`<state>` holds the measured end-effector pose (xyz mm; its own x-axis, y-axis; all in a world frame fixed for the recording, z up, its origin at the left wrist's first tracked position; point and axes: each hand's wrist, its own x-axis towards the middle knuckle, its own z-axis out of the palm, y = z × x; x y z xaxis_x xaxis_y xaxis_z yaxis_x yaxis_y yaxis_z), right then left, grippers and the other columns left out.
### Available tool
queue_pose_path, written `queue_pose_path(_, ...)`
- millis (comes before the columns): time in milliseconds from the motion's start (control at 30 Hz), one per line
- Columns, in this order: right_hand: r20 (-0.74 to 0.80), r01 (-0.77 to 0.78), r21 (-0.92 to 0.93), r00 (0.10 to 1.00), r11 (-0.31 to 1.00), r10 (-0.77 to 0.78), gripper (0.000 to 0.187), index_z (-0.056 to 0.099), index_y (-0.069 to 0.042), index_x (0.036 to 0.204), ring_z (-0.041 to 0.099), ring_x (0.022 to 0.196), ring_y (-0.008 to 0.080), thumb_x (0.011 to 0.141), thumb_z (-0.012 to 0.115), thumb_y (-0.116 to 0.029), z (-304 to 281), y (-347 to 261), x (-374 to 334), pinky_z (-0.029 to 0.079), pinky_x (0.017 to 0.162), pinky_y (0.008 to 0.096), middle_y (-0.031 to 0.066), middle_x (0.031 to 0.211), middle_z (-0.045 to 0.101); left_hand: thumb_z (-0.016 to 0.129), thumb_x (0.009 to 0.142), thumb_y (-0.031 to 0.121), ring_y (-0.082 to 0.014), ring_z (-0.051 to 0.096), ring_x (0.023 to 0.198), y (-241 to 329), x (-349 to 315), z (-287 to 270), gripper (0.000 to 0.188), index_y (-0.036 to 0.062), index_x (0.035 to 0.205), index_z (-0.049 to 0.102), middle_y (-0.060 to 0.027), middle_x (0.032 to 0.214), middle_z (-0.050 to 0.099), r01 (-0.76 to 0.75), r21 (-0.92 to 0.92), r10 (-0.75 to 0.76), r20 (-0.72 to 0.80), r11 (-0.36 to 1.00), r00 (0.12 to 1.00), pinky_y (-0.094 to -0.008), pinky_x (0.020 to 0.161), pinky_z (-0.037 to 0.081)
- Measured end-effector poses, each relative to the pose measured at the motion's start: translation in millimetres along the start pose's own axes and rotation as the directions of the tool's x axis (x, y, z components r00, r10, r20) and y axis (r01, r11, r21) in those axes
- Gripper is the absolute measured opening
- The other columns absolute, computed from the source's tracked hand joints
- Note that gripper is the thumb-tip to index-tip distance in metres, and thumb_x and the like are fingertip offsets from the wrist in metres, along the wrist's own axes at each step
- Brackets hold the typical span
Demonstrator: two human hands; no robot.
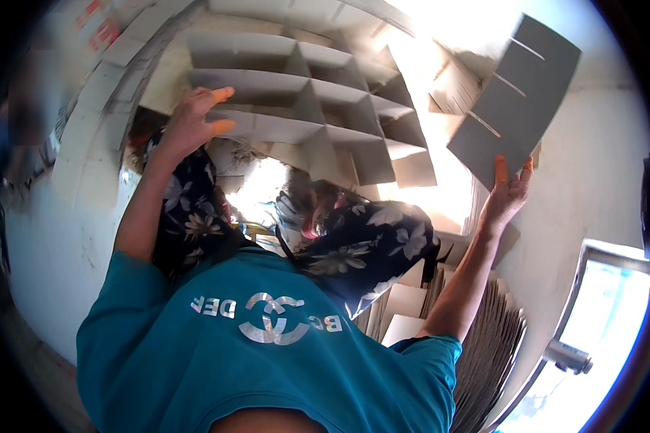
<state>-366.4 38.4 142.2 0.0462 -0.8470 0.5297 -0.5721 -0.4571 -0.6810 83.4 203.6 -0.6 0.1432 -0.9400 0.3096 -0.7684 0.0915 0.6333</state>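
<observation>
A teal T-shirt (159,346) lies nearest, with dark floral trousers (354,249) beyond it on spread legs. Farther off, slightly left of the middle, stands a grey cardboard divider grid (347,115), its long strips already crossed by others into rows of cells. The left hand (191,119) is at the grid's near left end, thumb and forefinger, both orange-tipped, parted; whether they pinch the cardboard there I cannot tell. Out to the right, the right hand (509,193) grips the near end of a slotted cardboard strip (516,101), raised well apart from the grid. The grid looks largely formed, with that strip not yet part of it. Near right, a stack of cardboard sheets (487,346) stands on edge, seemingly unused.
</observation>
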Motion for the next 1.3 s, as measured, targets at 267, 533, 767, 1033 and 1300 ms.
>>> queue_pose_path(267, 0.623, -0.387, 0.512, 0.782, 0.767, -0.021, 0.044, 0.036, -0.005, 0.140, 0.044, 0.125, 0.0221, 0.098, 0.044, -0.016, 119, -93, -36, 0.047, 0.094, 0.0366, 0.0107, 0.146, 0.035, 0.071, 0.072, 0.010, -0.0237, 0.063, 0.085, -4, -2, 3, 0.025, 0.0032, 0.096, 0.067, -0.0138, 0.089, 0.066, 0.217, -0.234, -0.200, 0.095, 0.948, 0.975, -0.0316, 0.077, 0.049)
queue_pose_path(533, 0.629, 0.120, 0.167, 0.752, 0.979, -0.199, 0.064, 0.032, -0.008, 0.143, 0.053, 0.054, 0.0078, 0.085, 0.052, 0.011, 169, -152, -64, 0.046, 0.050, 0.0227, 0.0050, 0.076, 0.062, 0.072, 0.071, 0.005, -0.0211, 0.062, 0.072, -20, -7, 18, 0.018, 0.0015, 0.088, 0.069, -0.0111, 0.079, 0.063, -0.001, -0.350, -0.032, -0.089, 0.937, 0.996, -0.0297, 0.065, 0.048)
queue_pose_path(767, 0.721, 0.013, 0.123, 0.686, 0.992, -0.099, 0.066, 0.032, -0.008, 0.143, 0.051, 0.050, 0.0122, 0.083, 0.056, 0.007, 186, -153, -70, 0.045, 0.051, 0.0220, 0.0096, 0.067, 0.059, 0.069, 0.072, 0.009, -0.0299, 0.064, 0.072, -14, -1, 16, 0.014, -0.0006, 0.081, 0.066, -0.0166, 0.074, 0.065, -0.047, -0.323, 0.012, -0.107, 0.945, 0.994, -0.0356, 0.066, 0.049)
queue_pose_path(1033, 0.682, 0.212, 0.037, 0.709, 0.977, -0.179, 0.060, 0.039, -0.006, 0.139, 0.057, 0.062, 0.0117, 0.083, 0.060, 0.001, 189, -164, -73, 0.048, 0.061, 0.0250, 0.0114, 0.077, 0.063, 0.072, 0.070, 0.004, -0.0245, 0.061, 0.071, -22, 4, 19, 0.014, 0.0012, 0.083, 0.068, -0.0115, 0.074, 0.063, -0.040, -0.325, 0.008, -0.099, 0.945, 0.995, -0.0333, 0.063, 0.048)
queue_pose_path(1300, 0.707, 0.198, 0.054, 0.684, 0.979, -0.177, 0.060, 0.041, -0.007, 0.138, 0.061, 0.068, 0.0128, 0.082, 0.061, 0.001, 195, -153, -83, 0.050, 0.066, 0.0270, 0.0127, 0.086, 0.067, 0.069, 0.070, 0.006, -0.0304, 0.064, 0.071, -19, 5, 21, 0.012, -0.0005, 0.079, 0.065, -0.0168, 0.073, 0.064, -0.002, -0.363, -0.030, -0.081, 0.932, 0.996, -0.0367, 0.063, 0.048)
